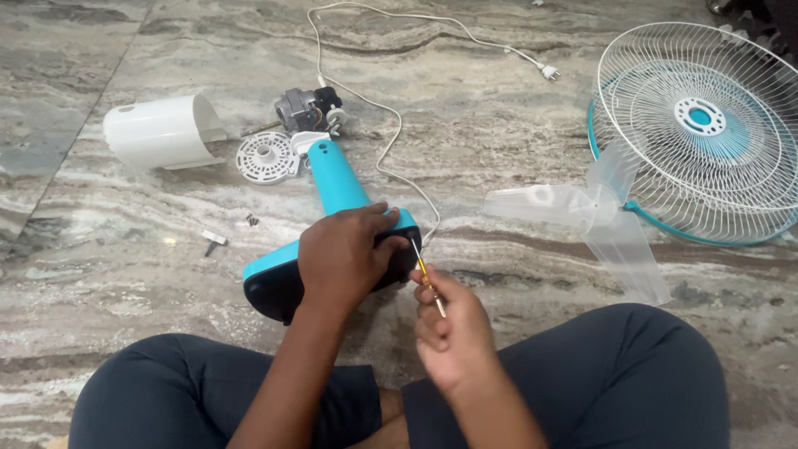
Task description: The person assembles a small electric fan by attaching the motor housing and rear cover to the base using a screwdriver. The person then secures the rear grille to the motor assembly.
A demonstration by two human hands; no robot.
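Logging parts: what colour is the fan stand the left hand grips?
Turquoise blue with a dark underside, the fan stand; clearest in the head view.

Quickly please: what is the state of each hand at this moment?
Left hand: closed over the blue fan base, gripping it.
Right hand: closed, holding a small screwdriver against the base.

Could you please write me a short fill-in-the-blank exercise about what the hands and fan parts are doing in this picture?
1. The left hand grips the turquoise fan base, while the right hand holds a ____ against it.
2. The clear fan blade has ____ paddles.
3. The fan motor lies between the white motor cover and the white ____.
4. The wire fan guard lies to the person's ____.

Missing words: screwdriver; three; power cord; right
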